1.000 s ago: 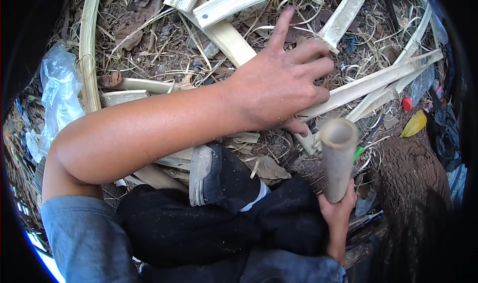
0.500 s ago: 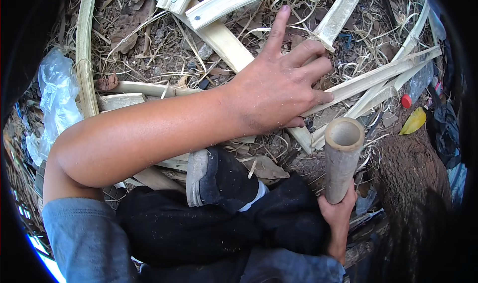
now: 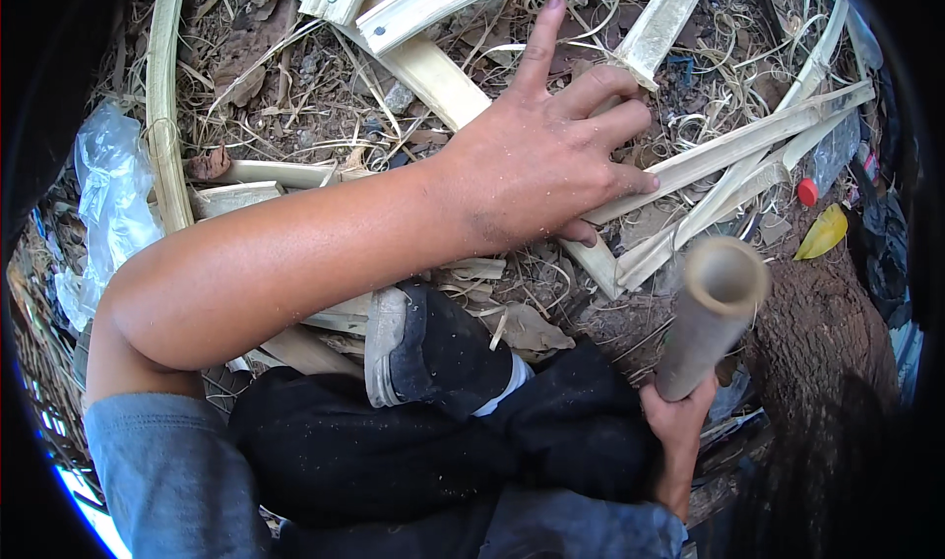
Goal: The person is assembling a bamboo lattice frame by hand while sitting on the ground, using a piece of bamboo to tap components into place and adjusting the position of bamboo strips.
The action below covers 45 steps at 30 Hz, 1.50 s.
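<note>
My left hand (image 3: 561,151) reaches across to the right, palm down, with one finger stretched out and the others bent. Its forefinger and thumb lie on either side of a pale bamboo strip (image 3: 733,148), gripping it near its end; the palm is hidden. Below and to the right, my right hand (image 3: 681,413) is closed round the lower end of a thick bamboo tube (image 3: 701,338). The tube's hollow, round end tilts up toward me, slightly blurred, apart from the strip. Another bamboo strip (image 3: 679,247) meets the gripped one in a narrow angle.
Nailed bamboo slats (image 3: 433,13) lie beyond my left hand, among curled shavings and dry leaves. A clear plastic bag (image 3: 113,195) is at the left. A tree root or log (image 3: 822,333), a yellow leaf (image 3: 820,232) and a red-capped bottle (image 3: 827,165) are at the right. My shoe (image 3: 433,347) is below my left forearm.
My right hand has shifted slightly right, and the bamboo tube's upper end has swung to the right. My left hand keeps nearly the same place on the bamboo strip.
</note>
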Each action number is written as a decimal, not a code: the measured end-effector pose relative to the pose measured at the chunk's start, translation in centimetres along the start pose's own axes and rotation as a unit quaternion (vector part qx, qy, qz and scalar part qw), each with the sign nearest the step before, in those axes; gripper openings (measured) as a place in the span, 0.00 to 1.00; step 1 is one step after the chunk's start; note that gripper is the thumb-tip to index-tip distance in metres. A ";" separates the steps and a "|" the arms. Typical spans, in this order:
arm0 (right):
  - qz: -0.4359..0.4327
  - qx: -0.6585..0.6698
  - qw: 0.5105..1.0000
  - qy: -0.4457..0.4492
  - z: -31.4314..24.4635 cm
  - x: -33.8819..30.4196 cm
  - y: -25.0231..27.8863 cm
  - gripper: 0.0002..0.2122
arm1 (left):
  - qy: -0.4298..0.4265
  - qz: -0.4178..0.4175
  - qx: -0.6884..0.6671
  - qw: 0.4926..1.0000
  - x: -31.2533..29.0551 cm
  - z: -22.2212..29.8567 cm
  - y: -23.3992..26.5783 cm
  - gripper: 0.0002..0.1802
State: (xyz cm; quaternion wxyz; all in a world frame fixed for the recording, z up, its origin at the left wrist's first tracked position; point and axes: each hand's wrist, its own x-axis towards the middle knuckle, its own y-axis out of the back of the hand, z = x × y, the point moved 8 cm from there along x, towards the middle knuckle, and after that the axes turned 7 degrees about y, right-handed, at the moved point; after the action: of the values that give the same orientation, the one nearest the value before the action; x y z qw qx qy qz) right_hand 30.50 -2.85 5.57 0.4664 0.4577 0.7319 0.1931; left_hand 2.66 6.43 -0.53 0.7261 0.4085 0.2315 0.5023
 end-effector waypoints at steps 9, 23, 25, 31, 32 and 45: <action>0.017 -0.027 0.999 0.038 -1.9 0.8 -1.1 0.18 | -0.005 0.006 -0.006 1.000 0.1 -0.1 0.0 0.31; -0.014 -0.060 0.997 0.046 -1.6 0.3 -1.6 0.22 | -0.003 -0.005 0.053 0.999 0.1 -0.1 -0.5 0.34; 0.007 -0.070 0.996 0.048 -1.5 0.5 -1.3 0.22 | -0.001 -0.011 0.042 0.999 0.0 0.0 -0.3 0.33; 0.010 -0.036 0.999 0.036 -2.0 0.5 -1.2 0.21 | 0.018 -0.030 0.015 0.999 0.0 -0.3 -0.2 0.35; 0.042 -0.028 0.998 0.040 -2.0 0.5 -0.8 0.17 | 0.017 -0.028 0.016 0.999 0.3 -0.3 0.0 0.35; -0.025 -0.036 0.999 0.011 -0.2 0.9 -1.8 0.21 | 0.012 -0.047 0.001 0.999 0.3 -0.1 0.1 0.37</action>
State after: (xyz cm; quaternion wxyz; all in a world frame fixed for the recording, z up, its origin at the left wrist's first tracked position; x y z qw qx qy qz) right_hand 29.30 -3.00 3.96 0.4791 0.4202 0.7408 0.2123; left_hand 2.64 6.79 -0.49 0.7456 0.3914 0.2597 0.4727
